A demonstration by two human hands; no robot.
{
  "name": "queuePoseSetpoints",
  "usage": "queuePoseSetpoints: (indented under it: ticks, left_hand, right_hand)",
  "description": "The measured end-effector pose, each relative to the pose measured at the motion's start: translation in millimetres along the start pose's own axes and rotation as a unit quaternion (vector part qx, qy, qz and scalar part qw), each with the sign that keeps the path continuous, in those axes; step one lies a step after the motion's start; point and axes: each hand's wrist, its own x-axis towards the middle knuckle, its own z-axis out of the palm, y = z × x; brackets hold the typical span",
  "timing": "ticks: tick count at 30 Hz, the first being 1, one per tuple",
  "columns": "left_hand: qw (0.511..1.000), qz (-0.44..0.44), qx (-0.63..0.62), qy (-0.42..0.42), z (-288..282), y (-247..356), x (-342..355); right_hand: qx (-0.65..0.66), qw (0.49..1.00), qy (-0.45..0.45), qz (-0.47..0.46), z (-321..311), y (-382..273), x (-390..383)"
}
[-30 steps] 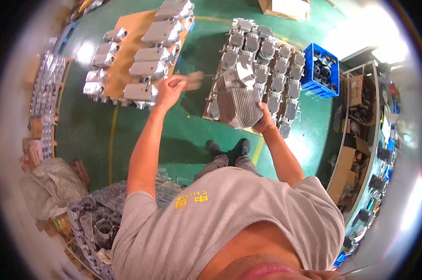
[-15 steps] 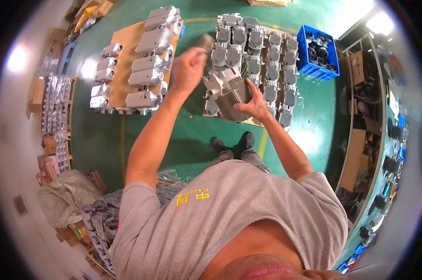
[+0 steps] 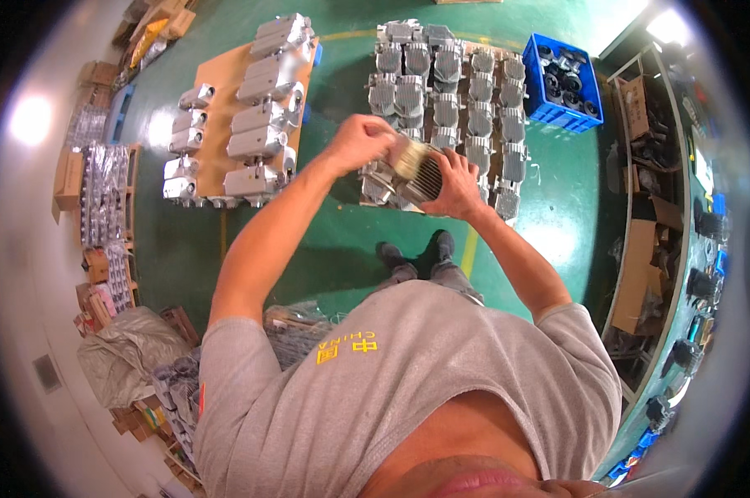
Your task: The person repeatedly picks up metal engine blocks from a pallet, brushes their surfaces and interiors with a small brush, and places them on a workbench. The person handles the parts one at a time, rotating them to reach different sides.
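Note:
My left hand (image 3: 364, 141) grips a brush with pale bristles (image 3: 410, 158), held against the top of a finned silver metal housing (image 3: 423, 184). My right hand (image 3: 460, 187) is wrapped round the right side of that housing, above a board covered with rows of similar finned parts (image 3: 483, 108). The housing's left end, with a cast fitting (image 3: 378, 183), points toward the lower left. The brush handle is mostly hidden in my fingers.
Another board (image 3: 214, 108) at the left bears smooth silver housings (image 3: 256, 144). A blue crate (image 3: 561, 116) of black parts stands at the back right. A shelving rack (image 3: 636, 224) runs along the right; wrapped stacks (image 3: 101, 199), cartons and a grey sack (image 3: 134, 349) line the left.
The brush has come down from beside the housing onto its fins, with my left hand moving right and lower. My right hand has shifted its hold on the housing, which is turned differently.

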Motion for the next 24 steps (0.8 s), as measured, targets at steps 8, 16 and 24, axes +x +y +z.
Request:
queuePoseSetpoints:
  ticks: [8, 16, 24]
  left_hand:
    - [0.981, 0.125, 0.084, -0.124, 2, 18, -2]
    - [0.989, 0.133, 0.050, -0.046, -13, 40, -14]
    - [0.988, -0.021, 0.154, -0.022, -80, -6, -57]
  right_hand:
    - [-0.035, 0.999, -0.007, -0.020, 1, 9, -9]
    - [-0.019, 1.000, -0.019, -0.014, 5, 21, -22]
    - [0.010, 0.997, -0.036, 0.064, 0, 44, -24]
